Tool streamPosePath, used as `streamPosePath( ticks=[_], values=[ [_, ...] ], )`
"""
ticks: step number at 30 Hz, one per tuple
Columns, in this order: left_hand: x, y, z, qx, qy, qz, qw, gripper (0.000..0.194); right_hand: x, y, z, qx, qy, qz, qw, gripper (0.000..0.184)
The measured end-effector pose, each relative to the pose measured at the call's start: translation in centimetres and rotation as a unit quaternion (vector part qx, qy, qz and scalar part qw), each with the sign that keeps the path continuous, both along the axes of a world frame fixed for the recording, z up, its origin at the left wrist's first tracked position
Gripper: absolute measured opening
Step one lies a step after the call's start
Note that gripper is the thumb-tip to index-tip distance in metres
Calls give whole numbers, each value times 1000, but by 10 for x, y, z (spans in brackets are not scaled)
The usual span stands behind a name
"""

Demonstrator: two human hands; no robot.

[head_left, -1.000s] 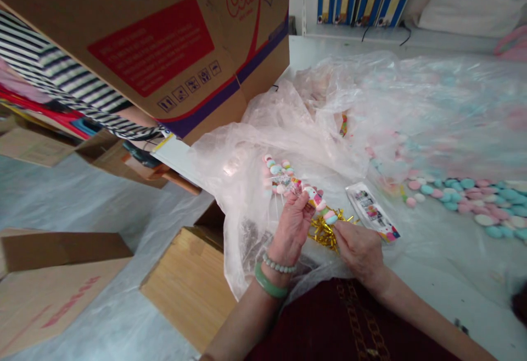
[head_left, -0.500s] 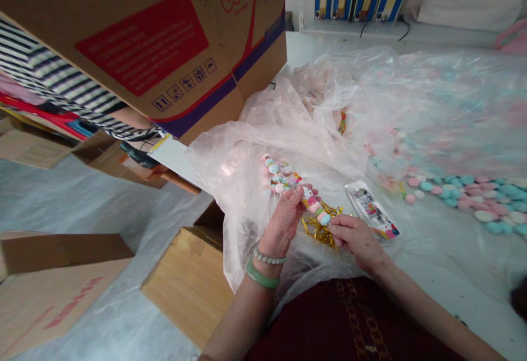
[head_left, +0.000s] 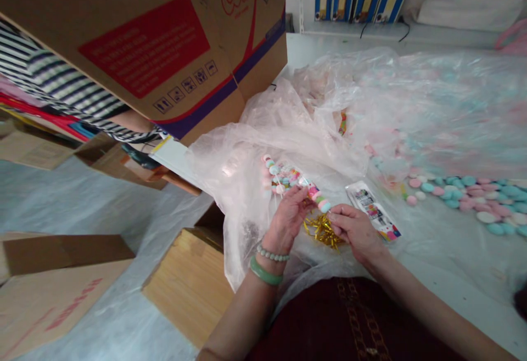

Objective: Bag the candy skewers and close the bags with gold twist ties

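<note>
A marshmallow skewer (head_left: 319,198) in pink, green and blue lies slanted between my hands, partly within what looks like a printed clear wrapper. My left hand (head_left: 291,212), with a bead bracelet and green bangle on its wrist, is closed around its upper part. Just past the blue end, my right hand (head_left: 354,230) pinches the stick, its fingertips partly hidden. Under the hands lies a bunch of gold twist ties (head_left: 323,233). More marshmallow skewers (head_left: 272,168) rest beyond my left hand. To the right is a flat printed packet (head_left: 373,210).
Clear plastic sheeting (head_left: 263,136) covers much of the white table. Loose pastel marshmallows (head_left: 473,192) lie at the right, many under plastic. A large cardboard box (head_left: 144,37) stands at the left, a person's striped sleeve (head_left: 69,81) behind it. Open cartons (head_left: 82,284) sit on the floor.
The skewer and my hands have shifted very slightly, uncovering more of the gold twist ties. Both hands keep their hold.
</note>
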State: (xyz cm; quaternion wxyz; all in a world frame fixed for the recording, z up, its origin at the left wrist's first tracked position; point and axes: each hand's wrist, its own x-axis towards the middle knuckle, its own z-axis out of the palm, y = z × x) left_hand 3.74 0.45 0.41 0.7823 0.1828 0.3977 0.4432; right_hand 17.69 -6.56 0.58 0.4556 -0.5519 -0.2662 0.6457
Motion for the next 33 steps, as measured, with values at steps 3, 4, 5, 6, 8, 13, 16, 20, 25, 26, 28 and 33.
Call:
streamPosePath(
  ticks=[3, 4, 5, 6, 8, 13, 16, 20, 25, 26, 28, 33],
  values=[
    [-3, 13, 5, 25, -8, 52, 998, 17, 5, 5, 0, 34, -96, 8, 995, 23],
    [-3, 16, 7, 29, -8, 60, 998, 17, 7, 7, -1, 47, -131, 16, 990, 24],
    [-2, 19, 9, 32, -1, 62, 998, 18, 9, 9, -1, 61, -174, 25, 982, 24],
    [-2, 20, 10, 34, 12, 63, 997, 18, 11, 10, -1, 80, -228, 33, 970, 24],
    [0, 22, 11, 34, 46, 67, 996, 17, 16, 11, -3, 132, -366, 47, 920, 22],
    [8, 17, 7, 36, 71, 65, 995, 19, 22, 6, -10, 310, -639, 96, 697, 26],
    [12, 13, 3, 35, 70, 56, 995, 22, 21, 4, -13, 348, -665, 125, 649, 26],
    [15, 11, 0, 40, 50, 32, 997, 29, 14, 9, -13, 296, -578, 115, 752, 26],
    [13, 13, 0, 25, 36, 19, 999, 30, 8, 20, -9, 115, -207, 42, 971, 21],
    [12, 14, 1, 17, 31, 9, 999, 28, 8, 22, -9, 81, -121, 34, 989, 21],
    [9, 17, 2, 2, 19, -8, 1000, 23, 8, 23, -9, 31, 5, 26, 999, 22],
    [2, 26, 9, 7, -24, 42, 999, 27, 11, 22, -12, -8, 43, 32, 999, 23]
  ],
)
